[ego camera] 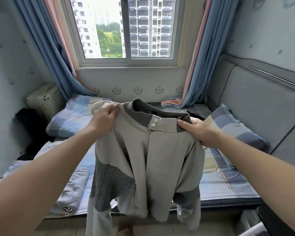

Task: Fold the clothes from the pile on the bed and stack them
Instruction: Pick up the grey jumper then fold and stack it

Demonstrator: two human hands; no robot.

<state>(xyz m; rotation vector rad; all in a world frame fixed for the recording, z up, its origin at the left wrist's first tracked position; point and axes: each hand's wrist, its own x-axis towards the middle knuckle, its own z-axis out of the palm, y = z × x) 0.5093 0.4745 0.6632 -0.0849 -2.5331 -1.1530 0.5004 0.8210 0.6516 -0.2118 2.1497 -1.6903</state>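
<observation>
Fingers (pixel 113 111) of the left hand (pixel 104 119) are curled tight together, pinching the left shoulder of a grey-beige jacket (pixel 148 159) just beside its dark ribbed collar (pixel 143 106). On the other side the right hand (pixel 200 132) grips the right shoulder. Its thumb (pixel 183 124) lies flat on the front of the cloth below the collar, while the other fingers are tucked behind the fabric and cannot be seen. Both arms are stretched forward, so the jacket hangs upright in the air between them, front towards the camera, above the near edge of the bed (pixel 228 189). Two small heart-shaped buttons (pixel 154 122) sit on the collar tab, above the zip. Darker knit panels show on both sleeves, which dangle loosely. On the checked sheet, near left, lies a pale garment (pixel 75 186). Farther off rest a left pillow (pixel 70 116) and a right pillow (pixel 235 128), both checked. A thin cable loop (pixel 227 172) lies on the right of the bed.
</observation>
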